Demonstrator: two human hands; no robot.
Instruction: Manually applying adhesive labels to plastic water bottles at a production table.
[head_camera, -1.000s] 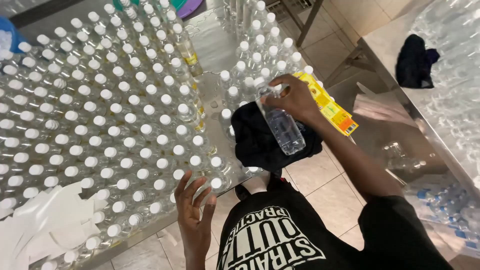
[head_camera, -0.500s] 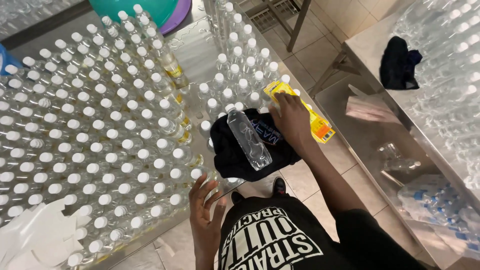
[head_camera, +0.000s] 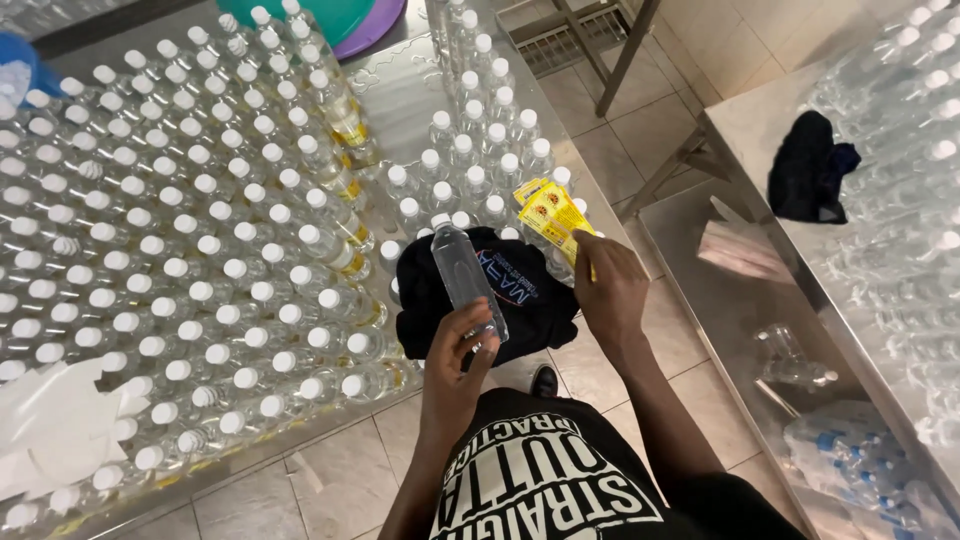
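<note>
My left hand (head_camera: 458, 352) grasps the bottle (head_camera: 468, 280) base on the black cloth (head_camera: 530, 300); my right hand (head_camera: 610, 290), at 3 o'clock, pinches yellow labels (head_camera: 550, 212).

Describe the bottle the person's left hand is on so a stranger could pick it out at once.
Start at the steel table crowded with upright white-capped bottles, then find the black cloth at its near edge. The clear plastic bottle lies on its side across that cloth, its base end in the left hand. Unlike its standing neighbours, it lies flat and bare of any yellow label.
</note>
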